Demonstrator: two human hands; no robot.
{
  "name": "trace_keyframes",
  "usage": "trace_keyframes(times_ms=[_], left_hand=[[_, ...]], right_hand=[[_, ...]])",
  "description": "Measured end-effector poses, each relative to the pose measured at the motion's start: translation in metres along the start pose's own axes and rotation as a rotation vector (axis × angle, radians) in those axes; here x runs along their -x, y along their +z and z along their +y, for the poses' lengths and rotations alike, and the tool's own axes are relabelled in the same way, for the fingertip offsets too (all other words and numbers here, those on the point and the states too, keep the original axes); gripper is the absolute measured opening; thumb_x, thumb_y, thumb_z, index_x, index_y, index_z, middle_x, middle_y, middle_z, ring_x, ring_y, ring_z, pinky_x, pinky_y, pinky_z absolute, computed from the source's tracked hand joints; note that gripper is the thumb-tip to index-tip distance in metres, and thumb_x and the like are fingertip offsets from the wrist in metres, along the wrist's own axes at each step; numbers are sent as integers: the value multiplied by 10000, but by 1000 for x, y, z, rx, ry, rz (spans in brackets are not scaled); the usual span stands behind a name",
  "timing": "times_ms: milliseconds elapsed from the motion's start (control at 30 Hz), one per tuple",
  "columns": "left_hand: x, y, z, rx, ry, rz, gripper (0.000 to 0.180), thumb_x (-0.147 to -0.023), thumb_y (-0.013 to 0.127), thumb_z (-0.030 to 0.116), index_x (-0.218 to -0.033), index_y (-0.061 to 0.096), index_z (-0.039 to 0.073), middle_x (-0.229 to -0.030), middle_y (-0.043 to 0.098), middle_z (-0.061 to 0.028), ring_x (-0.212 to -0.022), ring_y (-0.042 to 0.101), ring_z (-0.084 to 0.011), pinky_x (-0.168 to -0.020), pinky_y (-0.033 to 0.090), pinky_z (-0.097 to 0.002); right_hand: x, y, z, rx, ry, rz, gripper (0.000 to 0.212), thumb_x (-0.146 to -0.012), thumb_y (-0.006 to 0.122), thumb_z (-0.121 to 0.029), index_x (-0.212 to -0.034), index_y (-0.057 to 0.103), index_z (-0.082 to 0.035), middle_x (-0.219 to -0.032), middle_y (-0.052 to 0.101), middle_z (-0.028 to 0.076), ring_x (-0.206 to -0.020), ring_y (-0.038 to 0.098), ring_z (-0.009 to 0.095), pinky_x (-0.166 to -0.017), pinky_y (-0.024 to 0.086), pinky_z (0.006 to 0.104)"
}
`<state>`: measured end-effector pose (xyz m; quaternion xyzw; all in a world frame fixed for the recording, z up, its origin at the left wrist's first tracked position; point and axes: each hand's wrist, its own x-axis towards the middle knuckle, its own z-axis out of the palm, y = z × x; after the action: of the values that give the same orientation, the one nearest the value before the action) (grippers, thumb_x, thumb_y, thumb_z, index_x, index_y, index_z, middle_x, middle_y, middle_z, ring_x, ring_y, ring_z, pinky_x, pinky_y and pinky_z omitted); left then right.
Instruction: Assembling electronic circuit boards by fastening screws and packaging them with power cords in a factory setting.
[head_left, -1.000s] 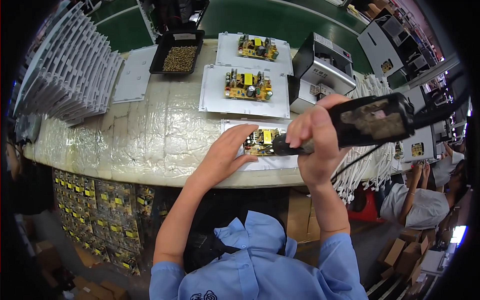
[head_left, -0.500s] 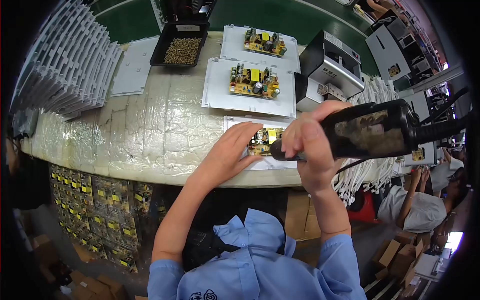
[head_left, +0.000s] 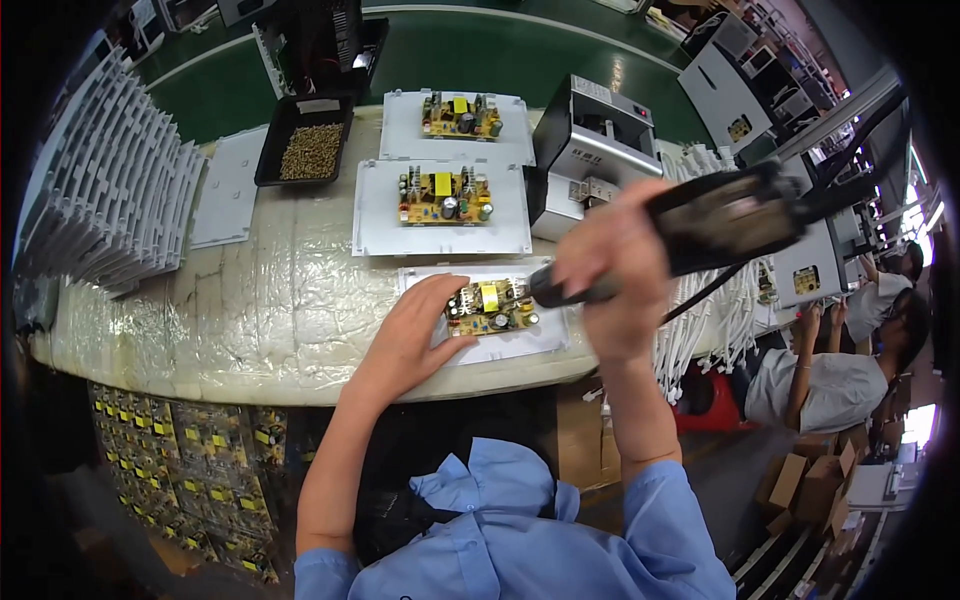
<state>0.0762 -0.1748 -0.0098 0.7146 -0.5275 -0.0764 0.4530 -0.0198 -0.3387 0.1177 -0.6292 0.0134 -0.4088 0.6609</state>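
Indoors, green floor backs glossy bench, left hand spread, right hand gripping tool.

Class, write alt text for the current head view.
A person's left hand rests by a circuit board on a white panel; the right hand grips a black power tool, its tip beside the board. Beyond lie two more boards, a black tray of golden pieces and a silver machine.

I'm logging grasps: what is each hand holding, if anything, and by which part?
The right hand holds the black power tool by its front part. The left hand lies at the circuit board's left end; whether it grips cannot be told.
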Motion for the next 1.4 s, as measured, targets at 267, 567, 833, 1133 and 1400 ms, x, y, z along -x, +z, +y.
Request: trace_keyframes(times_ms=[267,567,833,1133,1400], left_hand=[[-3,-4,5,30,14,-89,639,-756,811,214,-1287,512,21,-1287,552,-179,-1219,521,-355,-1042,422,-411],[-2,-5,4,64,53,-127,623,-766,796,218,-1281,504,26,-1273,545,-185,-1201,517,-371,-1030,422,-427],[-2,-6,5,96,98,-139,618,-755,798,205,-1272,509,29,-1239,556,-180,-1184,524,-366,-1014,435,-430],[-4,-9,6,99,86,-146,612,-758,796,183,-1275,508,29,-1247,560,-170,-1198,524,-359,-1026,430,-435],[-3,-7,5,106,67,-164,627,-756,800,191,-1286,505,33,-1253,559,-168,-1209,520,-357,-1030,425,-439]], right_hand=[[-72,-54,-12,190,-295,419,108,-888,643,-82,-924,555,-30,-633,486,27,-503,492,136,-518,427,285],[-38,-26,-14,84,-120,309,124,-924,596,-130,-890,493,-69,-640,443,10,-489,452,121,-512,424,290],[-3,7,-5,138,183,110,139,-919,546,-109,-932,425,-42,-620,435,32,-474,454,141,-510,442,310],[-1,12,1,156,155,74,198,-911,553,-136,-994,400,-42,-585,429,36,-449,442,136,-466,445,313],[-5,10,-1,171,110,69,219,-914,548,-169,-1009,395,-43,-579,402,19,-451,422,125,-459,449,299]])
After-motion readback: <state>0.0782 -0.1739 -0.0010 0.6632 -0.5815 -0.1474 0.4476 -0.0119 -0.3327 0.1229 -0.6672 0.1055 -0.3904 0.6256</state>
